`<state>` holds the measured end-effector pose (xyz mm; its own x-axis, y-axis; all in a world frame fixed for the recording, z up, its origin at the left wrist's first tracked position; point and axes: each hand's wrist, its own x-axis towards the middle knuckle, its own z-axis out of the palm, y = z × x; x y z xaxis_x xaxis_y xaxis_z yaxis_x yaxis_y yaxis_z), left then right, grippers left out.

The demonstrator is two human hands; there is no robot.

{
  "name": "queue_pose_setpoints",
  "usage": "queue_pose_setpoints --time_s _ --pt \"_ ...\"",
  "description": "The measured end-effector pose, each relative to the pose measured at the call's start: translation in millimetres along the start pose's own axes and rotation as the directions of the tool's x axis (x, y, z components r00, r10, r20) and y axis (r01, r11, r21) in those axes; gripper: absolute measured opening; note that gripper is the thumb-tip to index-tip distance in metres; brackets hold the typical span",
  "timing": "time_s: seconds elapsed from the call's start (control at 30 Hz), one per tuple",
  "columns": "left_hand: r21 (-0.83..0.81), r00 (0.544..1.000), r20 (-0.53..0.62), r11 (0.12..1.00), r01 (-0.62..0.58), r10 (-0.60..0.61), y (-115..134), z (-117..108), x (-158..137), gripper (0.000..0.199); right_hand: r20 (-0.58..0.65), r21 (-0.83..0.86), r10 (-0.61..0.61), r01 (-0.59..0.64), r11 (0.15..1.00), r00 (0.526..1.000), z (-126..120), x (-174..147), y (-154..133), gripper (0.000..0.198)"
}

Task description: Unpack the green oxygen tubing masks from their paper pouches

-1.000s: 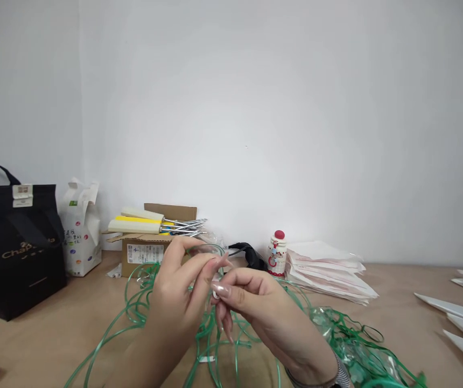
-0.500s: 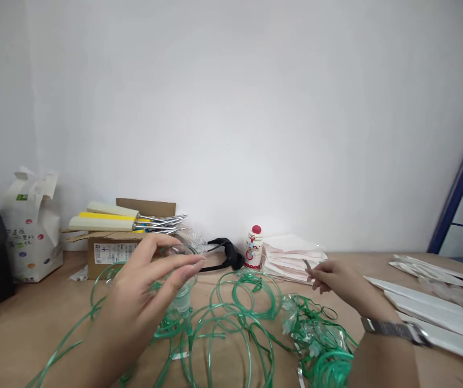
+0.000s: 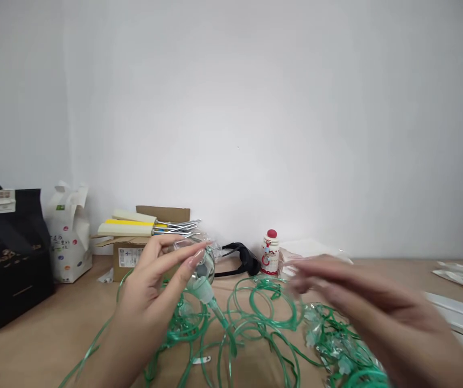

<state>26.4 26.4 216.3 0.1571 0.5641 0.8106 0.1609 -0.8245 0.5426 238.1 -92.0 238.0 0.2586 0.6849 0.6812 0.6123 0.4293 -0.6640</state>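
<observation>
My left hand is closed, thumb and fingers pinching a clear plastic oxygen mask. The mask's connector points down, joined to a green tube. My right hand is lifted on the right, fingers pointing left and smeared by motion; whether anything is between them cannot be seen. Loops of green tubing spread over the table below both hands. Close by my right hand lies a tangled heap of masks and green straps. A small silver strip rests among the tubes.
Along the wall stand a black bag, a white paper bag, and a cardboard box with handled metal rods on it. A black strapped object and a red-topped bottle are farther right. White packets lie at right.
My right hand has moved nearer and turned; the thin metal strip it held is no longer visible. The mask's connector in my left hand shows more plainly. The view has swung left.
</observation>
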Motion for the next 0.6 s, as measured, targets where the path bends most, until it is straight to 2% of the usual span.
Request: queue_pose_setpoints --time_s 0.03,0.1,0.17,0.23,0.3,0.37,0.47,0.6 --pt "0.0 1.0 -0.01 1.0 0.013 -0.013 1 1 0 0.021 0.146 0.008 -0.013 0.012 1.0 0.989 15 0 -3 0.024" --pt "-0.002 0.999 -0.018 1.0 0.029 -0.029 0 5 -1 0.019 0.312 -0.053 -0.023 0.042 0.998 0.95 46 1 -4 0.025" --pt "-0.004 0.999 -0.007 0.999 0.042 -0.042 -2 9 -1 0.017 0.386 -0.145 0.033 0.026 0.989 0.922 71 3 -2 0.02" --pt "-0.013 0.998 0.005 0.998 0.063 -0.063 -4 12 -2 0.022 0.441 -0.175 0.096 -0.019 0.984 0.892 86 5 -1 0.014" --pt "-0.094 0.996 -0.025 0.992 0.083 -0.086 -4 14 -2 0.034 0.498 -0.088 0.13 -0.1 0.991 0.858 91 7 -2 0.018" --pt "-0.252 0.99 -0.072 0.962 0.1 -0.122 -2 15 -3 0.044 0.559 0.087 0.146 -0.233 0.969 0.816 88 8 -4 0.019" --pt "-0.414 0.975 -0.094 0.899 0.146 -0.201 3 14 -3 0.031 0.654 0.312 0.122 -0.413 0.856 0.747 81 11 -7 0.022" --pt "-0.456 0.952 -0.05 0.855 0.249 -0.303 9 8 -1 0.032 0.718 0.426 0.065 -0.512 0.746 0.693 81 13 -5 0.024"
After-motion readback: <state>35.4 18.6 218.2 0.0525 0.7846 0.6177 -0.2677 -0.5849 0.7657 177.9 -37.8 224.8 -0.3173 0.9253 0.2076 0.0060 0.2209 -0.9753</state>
